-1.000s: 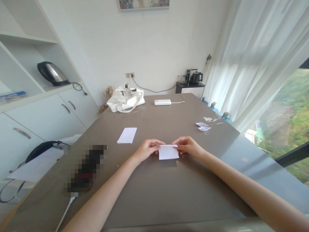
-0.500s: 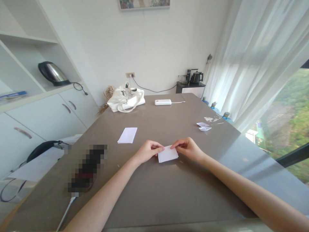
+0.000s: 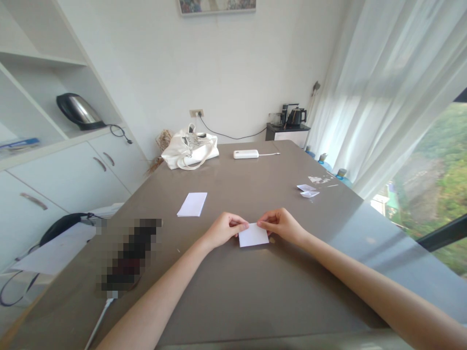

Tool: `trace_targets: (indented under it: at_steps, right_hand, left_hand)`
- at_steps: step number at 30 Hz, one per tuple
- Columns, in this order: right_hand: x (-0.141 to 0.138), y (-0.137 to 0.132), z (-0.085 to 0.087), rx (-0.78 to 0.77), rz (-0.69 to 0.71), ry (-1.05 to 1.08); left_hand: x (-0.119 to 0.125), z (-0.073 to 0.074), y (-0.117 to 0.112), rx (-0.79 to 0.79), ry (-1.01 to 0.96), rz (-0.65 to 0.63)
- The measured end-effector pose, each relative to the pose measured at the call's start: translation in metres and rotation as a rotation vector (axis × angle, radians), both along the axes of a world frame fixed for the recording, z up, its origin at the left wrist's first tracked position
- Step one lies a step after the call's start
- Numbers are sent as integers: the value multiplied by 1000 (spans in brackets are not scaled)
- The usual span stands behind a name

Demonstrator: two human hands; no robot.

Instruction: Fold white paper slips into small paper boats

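A small folded sheet of white paper (image 3: 253,236) is held just above or on the brown-grey table (image 3: 233,296); which of the two I cannot tell. My left hand (image 3: 226,229) pinches its upper left corner, thumb on top. At the upper right corner my right hand (image 3: 283,225) grips it the same way, its fingers curled behind the paper. To the left lies a stack of white paper (image 3: 192,204). Two small folded paper pieces (image 3: 309,194) rest on the right side of the table.
White paper scraps (image 3: 320,180) lie near the right edge. A white bag (image 3: 191,149) and a white power bank (image 3: 245,154) sit toward the back. At the left is a blurred-out dark object (image 3: 129,257) with a white cable (image 3: 99,323).
My right hand's fingers have drawn in, with the thumb now over the paper's upper right corner. The paper has tilted slightly; my left hand stays almost in place.
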State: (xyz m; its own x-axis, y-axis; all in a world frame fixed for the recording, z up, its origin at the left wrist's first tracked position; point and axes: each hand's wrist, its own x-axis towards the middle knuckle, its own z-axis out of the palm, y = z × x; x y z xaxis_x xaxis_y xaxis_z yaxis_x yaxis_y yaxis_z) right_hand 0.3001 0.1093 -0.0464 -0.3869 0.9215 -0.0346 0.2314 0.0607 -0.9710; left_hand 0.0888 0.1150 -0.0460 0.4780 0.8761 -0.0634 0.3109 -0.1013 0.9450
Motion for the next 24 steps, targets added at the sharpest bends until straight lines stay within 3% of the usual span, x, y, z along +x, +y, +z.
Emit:
trace_targets:
  at_steps: [24]
  right_hand:
    - [0, -1, 0, 65, -7, -27]
  left_hand:
    - [0, 0, 0, 0, 0, -6]
